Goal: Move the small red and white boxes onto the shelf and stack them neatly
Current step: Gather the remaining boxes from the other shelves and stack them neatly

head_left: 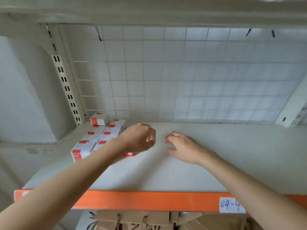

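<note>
Fingers (150,136) of the left hand (138,138) loosely curled, holding nothing; fingers (169,140) of the right hand (184,146) likewise loosely bent, tips pointing down toward the shelf (216,155), also holding nothing. Two hands, both over the shelf board, a small gap between them. Left forearm crossing from the lower left corner up to mid-frame, wrist bent, back of hand turned up, hovering just beside the boxes and hiding part of the nearest ones. Right forearm entering from the lower right, back of hand up, fingertips at or just above the board; contact impossible to judge.

Small red and white boxes (93,138) gathered at the left end of the shelf, close to the slotted upright (66,87). About ten tops or faces countable, exact number unclear because of blur and the left arm. Laid in two rows running front to back, one box (99,119) sitting on top at the rear, against the wire grid back panel (182,72). One red edge (128,154) peeking out under the left wrist.

One orange front rail (149,200) along the shelf edge, carrying one white label (230,205) handwritten "04-4", partly cut off by the right arm. Brown cardboard (141,219) on the level below. One more shelf board overhead.
</note>
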Tool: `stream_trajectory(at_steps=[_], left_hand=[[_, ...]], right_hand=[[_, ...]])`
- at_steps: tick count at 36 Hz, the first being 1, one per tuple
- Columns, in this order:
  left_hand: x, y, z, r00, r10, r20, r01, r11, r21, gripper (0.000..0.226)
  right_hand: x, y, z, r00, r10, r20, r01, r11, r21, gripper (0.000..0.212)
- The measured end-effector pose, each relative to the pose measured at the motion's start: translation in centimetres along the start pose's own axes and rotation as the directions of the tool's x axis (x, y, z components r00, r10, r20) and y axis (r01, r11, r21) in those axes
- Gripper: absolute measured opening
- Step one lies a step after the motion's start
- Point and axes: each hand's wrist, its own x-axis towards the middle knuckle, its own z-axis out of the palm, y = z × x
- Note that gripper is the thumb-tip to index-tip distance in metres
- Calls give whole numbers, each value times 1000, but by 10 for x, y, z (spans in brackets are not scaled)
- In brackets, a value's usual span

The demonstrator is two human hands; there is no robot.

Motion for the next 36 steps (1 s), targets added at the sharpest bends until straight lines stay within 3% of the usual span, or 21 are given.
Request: stream_trajectory(at_steps=[12, 26, 36], left_hand=[[67, 170, 46, 965, 254, 62, -259, 960, 110, 24], [132, 413, 88, 903, 429, 6, -428, 901, -66, 22], [190, 530, 100, 853, 517, 69, -511, 855, -89, 26]], right_hand=[[-143, 130, -43, 983, 171, -70, -180, 968, -174, 34], [-365, 280, -104, 883, 446, -146, -461, 883, -93, 35], [-445, 361, -129, 788, 574, -224, -591, 807, -11, 36]])
